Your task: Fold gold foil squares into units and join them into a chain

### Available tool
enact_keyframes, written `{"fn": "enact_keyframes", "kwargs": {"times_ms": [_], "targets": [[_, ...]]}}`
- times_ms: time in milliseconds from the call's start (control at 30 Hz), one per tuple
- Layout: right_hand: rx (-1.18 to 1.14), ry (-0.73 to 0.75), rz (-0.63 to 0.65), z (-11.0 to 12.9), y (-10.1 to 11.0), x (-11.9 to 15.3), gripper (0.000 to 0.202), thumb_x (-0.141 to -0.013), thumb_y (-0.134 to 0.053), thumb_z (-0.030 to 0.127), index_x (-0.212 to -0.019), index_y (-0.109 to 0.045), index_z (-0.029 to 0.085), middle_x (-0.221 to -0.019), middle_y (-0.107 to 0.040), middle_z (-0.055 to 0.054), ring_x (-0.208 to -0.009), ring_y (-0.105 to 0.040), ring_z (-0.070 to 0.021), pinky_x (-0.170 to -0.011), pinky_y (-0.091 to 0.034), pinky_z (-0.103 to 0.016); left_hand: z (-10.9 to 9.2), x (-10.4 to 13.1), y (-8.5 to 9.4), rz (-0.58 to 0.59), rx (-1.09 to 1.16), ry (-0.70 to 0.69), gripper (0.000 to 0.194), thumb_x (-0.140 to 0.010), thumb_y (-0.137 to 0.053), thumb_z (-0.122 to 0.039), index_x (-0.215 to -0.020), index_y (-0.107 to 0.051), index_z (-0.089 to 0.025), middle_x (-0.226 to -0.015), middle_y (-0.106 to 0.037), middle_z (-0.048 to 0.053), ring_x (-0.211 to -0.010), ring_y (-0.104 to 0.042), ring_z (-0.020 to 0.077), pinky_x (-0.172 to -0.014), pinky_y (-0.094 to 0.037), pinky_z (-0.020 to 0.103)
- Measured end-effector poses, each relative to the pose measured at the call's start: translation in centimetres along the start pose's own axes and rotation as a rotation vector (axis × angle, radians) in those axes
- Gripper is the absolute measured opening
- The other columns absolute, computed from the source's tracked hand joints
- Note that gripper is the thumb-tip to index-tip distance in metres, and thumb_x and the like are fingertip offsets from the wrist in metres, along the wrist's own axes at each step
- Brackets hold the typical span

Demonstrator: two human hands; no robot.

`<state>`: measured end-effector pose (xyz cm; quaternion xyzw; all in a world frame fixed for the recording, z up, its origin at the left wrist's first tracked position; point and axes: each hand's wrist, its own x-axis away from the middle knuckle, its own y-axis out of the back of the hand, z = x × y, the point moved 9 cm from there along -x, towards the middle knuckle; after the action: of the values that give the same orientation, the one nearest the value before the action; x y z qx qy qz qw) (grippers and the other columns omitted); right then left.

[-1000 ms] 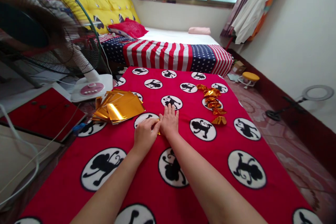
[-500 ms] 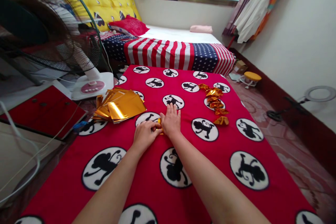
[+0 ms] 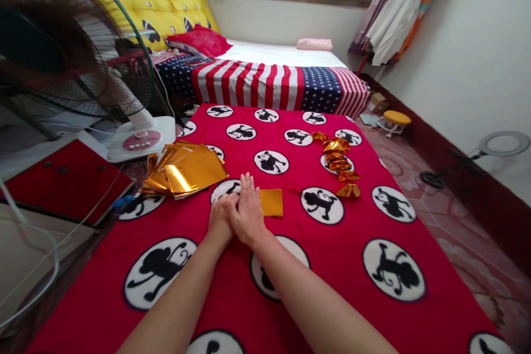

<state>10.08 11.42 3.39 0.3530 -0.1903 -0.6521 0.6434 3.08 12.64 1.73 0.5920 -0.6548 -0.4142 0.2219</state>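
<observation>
A small folded piece of gold foil paper (image 3: 271,202) lies flat on the red cloth, its right part showing. My right hand (image 3: 249,207) lies flat over the paper's left side, fingers stretched forward and held together. Close against it on the left is my left hand (image 3: 220,220), its fingers curled and its fingertips hidden by the right hand. A fanned stack of gold foil sheets (image 3: 194,171) is ahead and to the left. To the right, several folded gold foil pieces (image 3: 338,161) form a row.
The surface wears a red cloth (image 3: 332,282) with monkey prints in white circles. At the left a fan (image 3: 141,135) stands beside a dark red panel (image 3: 68,180) and a blue object (image 3: 123,203). Beyond is a bed (image 3: 265,86); a yellow stool (image 3: 397,118) stands on the floor at right.
My hands have shifted slightly left and closer together, the right hand now overlapping the left. More of the gold foil paper shows, right of my right hand.
</observation>
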Motion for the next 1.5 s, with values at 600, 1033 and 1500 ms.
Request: {"fn": "enact_keyframes", "kwargs": {"times_ms": [600,1033,1500], "targets": [[0.486,-0.055,0.179,-7.7,5.2,3.9,0.092,-0.087,-0.043,0.068,-0.154,-0.019,0.009,-0.161,-0.007,-0.011,-0.150,-0.004,-0.0257,-0.120,-0.003,-0.050,-1.6,0.2,0.8,0.007,-0.038,0.028,0.009,-0.078,-0.069,-0.029,-0.084,-0.074,-0.024,-0.082,-0.069,0.002,-0.085,-0.062,0.0210,-0.081,-0.045,0.035],[0.564,-0.010,0.135,-7.9,4.6,4.1,0.081,-0.088,-0.048,0.049,-0.153,-0.023,0.009,-0.161,-0.009,-0.012,-0.150,-0.006,-0.0278,-0.118,-0.004,-0.054,-7.0,2.0,-4.3,0.297,-0.110,-0.390,0.072,-0.094,-0.040,-0.054,-0.152,-0.027,-0.014,-0.159,-0.026,0.015,-0.148,-0.022,0.0260,-0.120,-0.020,0.047],[0.292,0.012,-0.022,-7.1,7.1,4.6,0.067,-0.080,-0.049,0.023,-0.145,-0.036,0.011,-0.159,-0.022,-0.015,-0.147,-0.022,-0.0224,-0.120,-0.015,-0.048,0.3,0.0,0.9,-0.136,0.130,-0.086,0.036,-0.093,-0.040,-0.021,-0.117,-0.068,-0.021,-0.130,-0.065,0.007,-0.127,-0.053,0.0215,-0.111,-0.039,0.043]]}}
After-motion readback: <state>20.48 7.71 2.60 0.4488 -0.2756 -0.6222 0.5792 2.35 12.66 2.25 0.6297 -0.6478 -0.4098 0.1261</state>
